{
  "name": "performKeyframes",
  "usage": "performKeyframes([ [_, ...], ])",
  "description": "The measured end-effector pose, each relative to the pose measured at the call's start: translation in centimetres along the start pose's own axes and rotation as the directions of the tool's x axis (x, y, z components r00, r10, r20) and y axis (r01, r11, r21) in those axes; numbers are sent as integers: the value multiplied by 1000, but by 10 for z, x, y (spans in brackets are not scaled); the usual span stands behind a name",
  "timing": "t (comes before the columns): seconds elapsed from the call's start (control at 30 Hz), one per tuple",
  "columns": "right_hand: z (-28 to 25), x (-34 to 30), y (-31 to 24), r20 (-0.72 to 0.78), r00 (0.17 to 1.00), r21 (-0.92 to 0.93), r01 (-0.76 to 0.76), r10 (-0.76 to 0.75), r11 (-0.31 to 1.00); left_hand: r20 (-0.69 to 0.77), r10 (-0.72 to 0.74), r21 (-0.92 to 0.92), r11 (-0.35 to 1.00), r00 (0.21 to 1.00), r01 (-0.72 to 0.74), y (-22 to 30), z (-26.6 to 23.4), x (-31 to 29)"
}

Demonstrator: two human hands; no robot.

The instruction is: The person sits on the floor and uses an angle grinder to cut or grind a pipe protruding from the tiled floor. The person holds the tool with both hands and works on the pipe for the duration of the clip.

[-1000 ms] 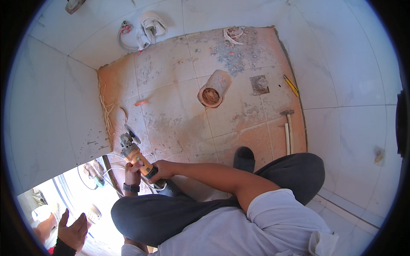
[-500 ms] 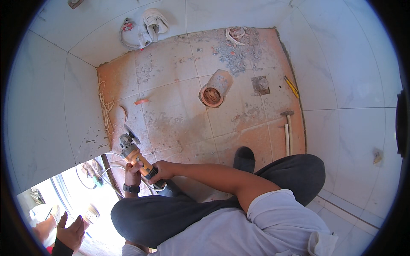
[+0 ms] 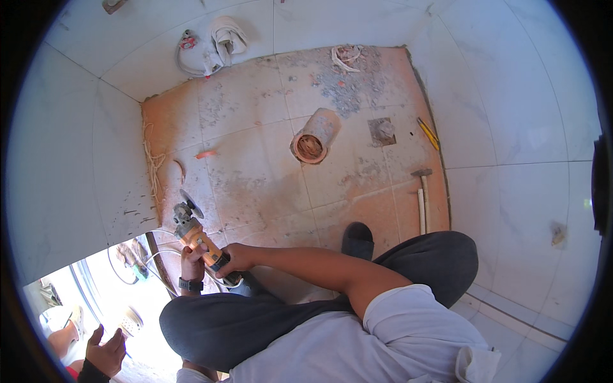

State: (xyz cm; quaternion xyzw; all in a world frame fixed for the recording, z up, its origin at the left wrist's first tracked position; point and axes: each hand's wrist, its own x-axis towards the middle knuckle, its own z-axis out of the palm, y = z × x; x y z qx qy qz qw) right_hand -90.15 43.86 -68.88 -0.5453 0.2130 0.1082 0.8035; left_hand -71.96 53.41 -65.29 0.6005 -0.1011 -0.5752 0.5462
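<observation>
An orange and grey angle grinder (image 3: 198,237) is held up over the left side of the floor, its disc (image 3: 191,203) pointing away from me. My left hand (image 3: 193,262), with a dark watch at the wrist, is closed around the middle of its body. Behind it my right hand (image 3: 237,259) grips the dark rear end of the tool. The disc is apart from the left wall. A white cable (image 3: 167,253) runs by the doorway, partly hidden by my left hand.
A pipe stub (image 3: 324,126) stands out of the dusty tiled floor, with a square drain hole (image 3: 382,131) to its right. Rubble (image 3: 345,92) lies at the back. A hammer (image 3: 426,198) and yellow tool (image 3: 428,133) lie by the right wall. Another person's hand (image 3: 106,352) shows at the doorway.
The whole view has shifted slightly, with the floor and walls moving left in it. Both hands keep their hold on the angle grinder; the other person's hand stays by the doorway.
</observation>
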Motion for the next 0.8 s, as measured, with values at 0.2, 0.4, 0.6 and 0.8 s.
performKeyframes([
  [0.2, 1, 1, 0, 1, 1000, -10, -12, 12, 1000, -12, 3, -9, 1000, 1000, -3, 1, 0, -2],
  [0.4, 3, 3, 5, -4, 1000, -10, -29, 29, 1000, -6, -30, -7, 1000, 1000, 30, 1, -2, -5],
  [0.6, 5, 9, 6, -10, 1000, 26, -5, 6, 1000, 2, 55, -63, 996, 998, -55, -7, -2, -5],
  [0.8, -51, 1, -6, -144, 985, -232, 60, -95, 971, 21, 24, -68, 997, 1000, -22, -14, -24, 0],
])
